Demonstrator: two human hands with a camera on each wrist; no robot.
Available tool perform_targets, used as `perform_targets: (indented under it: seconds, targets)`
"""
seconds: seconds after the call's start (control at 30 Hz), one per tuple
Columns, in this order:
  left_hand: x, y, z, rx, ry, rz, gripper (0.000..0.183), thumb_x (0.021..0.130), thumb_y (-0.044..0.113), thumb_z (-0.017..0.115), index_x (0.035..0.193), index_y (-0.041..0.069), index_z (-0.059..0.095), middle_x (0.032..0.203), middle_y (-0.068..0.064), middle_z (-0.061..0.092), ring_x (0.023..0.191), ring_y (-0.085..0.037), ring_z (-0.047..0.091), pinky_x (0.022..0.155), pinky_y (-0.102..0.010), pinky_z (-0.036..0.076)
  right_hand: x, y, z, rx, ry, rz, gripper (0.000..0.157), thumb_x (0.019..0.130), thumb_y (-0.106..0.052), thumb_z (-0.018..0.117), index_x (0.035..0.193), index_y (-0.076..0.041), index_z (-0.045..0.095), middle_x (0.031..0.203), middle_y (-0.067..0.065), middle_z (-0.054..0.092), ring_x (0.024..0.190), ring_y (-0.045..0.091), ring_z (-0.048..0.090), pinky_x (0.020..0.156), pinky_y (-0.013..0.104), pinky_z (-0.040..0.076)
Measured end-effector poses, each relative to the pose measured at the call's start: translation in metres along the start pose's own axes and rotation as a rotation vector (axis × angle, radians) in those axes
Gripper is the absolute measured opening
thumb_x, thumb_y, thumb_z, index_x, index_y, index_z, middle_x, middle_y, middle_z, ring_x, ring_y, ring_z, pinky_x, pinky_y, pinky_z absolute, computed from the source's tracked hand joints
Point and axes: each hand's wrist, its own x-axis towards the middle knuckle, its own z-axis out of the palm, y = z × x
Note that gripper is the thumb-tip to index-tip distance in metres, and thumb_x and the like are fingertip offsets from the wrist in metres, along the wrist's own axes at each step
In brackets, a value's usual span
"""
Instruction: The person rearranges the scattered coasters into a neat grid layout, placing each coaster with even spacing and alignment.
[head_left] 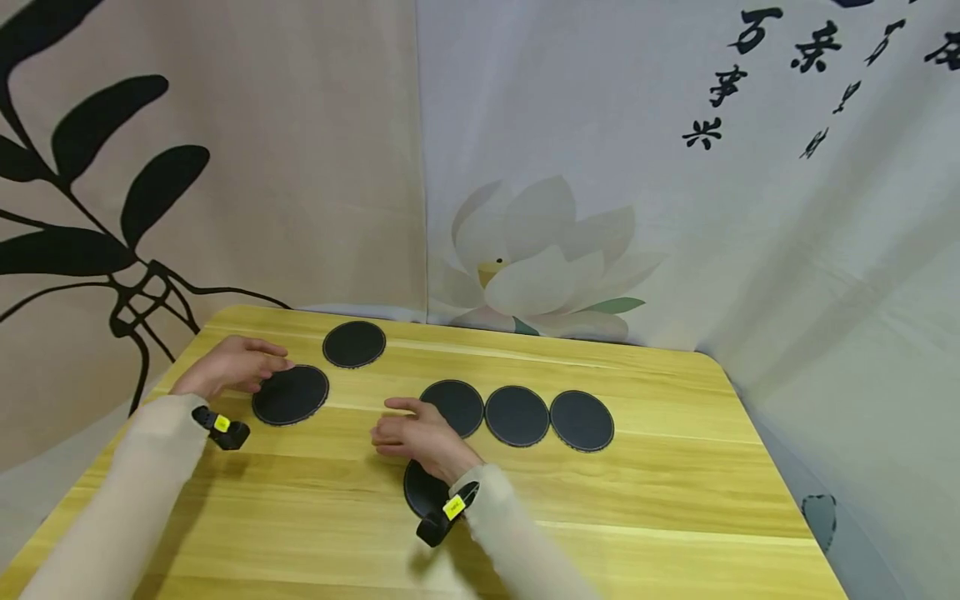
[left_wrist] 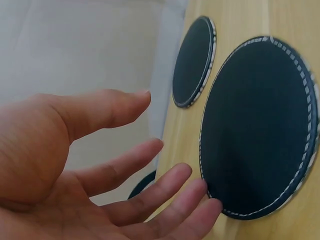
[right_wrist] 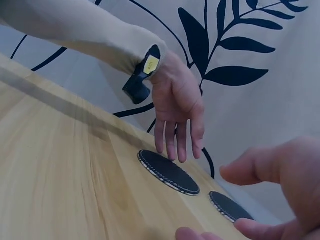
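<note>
My left hand [head_left: 238, 365] reaches over the left edge of a round black coaster [head_left: 291, 395], fingers relaxed and spread, holding nothing. In the left wrist view its lower fingertips overlap the rim of this white-stitched coaster [left_wrist: 257, 130]. A second coaster [head_left: 354, 344] lies farther back, to the right of that hand. My right hand [head_left: 420, 437] hovers with loosely bent fingers pointing left and nothing in its grasp. Under its wrist a coaster [head_left: 423, 490] is partly hidden. Just behind the hand another coaster [head_left: 453, 407] is partly covered.
Two more coasters, a middle one [head_left: 517, 416] and a right one [head_left: 582, 421], continue a row to the right of my right hand. All lie flat on a light wooden table [head_left: 675, 475]. A printed curtain [head_left: 337, 167] hangs along the table's back edge.
</note>
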Motion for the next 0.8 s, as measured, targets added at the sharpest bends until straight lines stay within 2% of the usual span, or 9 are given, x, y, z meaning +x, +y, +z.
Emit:
perform_targets:
  seconds: [0.17, 0.33, 0.6, 0.8]
  targets:
    - [0.007, -0.001, -0.004, -0.009, -0.033, -0.039, 0.073, 0.104, 0.04, 0.058, 0.154, -0.009, 0.035, 0.155, -0.033, 0.039, 0.136, -0.05, 0.047, 0.102, -0.051, 0.056, 0.006, 0.001, 0.004, 0.008, 0.014, 0.012, 0.064, 0.095, -0.008, 0.069, 0.152, -0.002, 0.041, 0.124, 0.017, 0.068, 0.116, 0.033, 0.07, 0.103, 0.042, 0.057]
    - [0.012, -0.001, -0.003, 0.009, -0.038, -0.047, 0.07, 0.105, 0.038, 0.057, 0.153, -0.009, 0.037, 0.155, -0.035, 0.037, 0.134, -0.047, 0.05, 0.098, -0.048, 0.058, 0.014, 0.0, 0.009, 0.037, 0.016, 0.018, 0.064, 0.095, -0.009, 0.068, 0.153, -0.003, 0.04, 0.12, 0.013, 0.068, 0.114, 0.028, 0.07, 0.103, 0.042, 0.057]
    - [0.011, 0.002, -0.002, 0.001, -0.053, -0.034, 0.063, 0.105, 0.028, 0.055, 0.15, -0.013, 0.039, 0.151, -0.034, 0.045, 0.127, -0.046, 0.057, 0.094, -0.047, 0.06, 0.028, 0.003, 0.019, 0.114, 0.015, 0.024, 0.062, 0.098, -0.006, 0.066, 0.154, -0.003, 0.038, 0.135, 0.02, 0.062, 0.117, 0.029, 0.07, 0.106, 0.045, 0.055]
    - [0.014, -0.003, -0.005, 0.021, -0.026, -0.05, 0.062, 0.105, 0.024, 0.056, 0.149, -0.015, 0.038, 0.151, -0.034, 0.044, 0.128, -0.048, 0.054, 0.098, -0.05, 0.058, 0.034, 0.005, 0.034, 0.133, 0.008, 0.027, 0.061, 0.094, -0.002, 0.066, 0.15, -0.002, 0.041, 0.125, 0.019, 0.067, 0.117, 0.032, 0.07, 0.106, 0.045, 0.055]
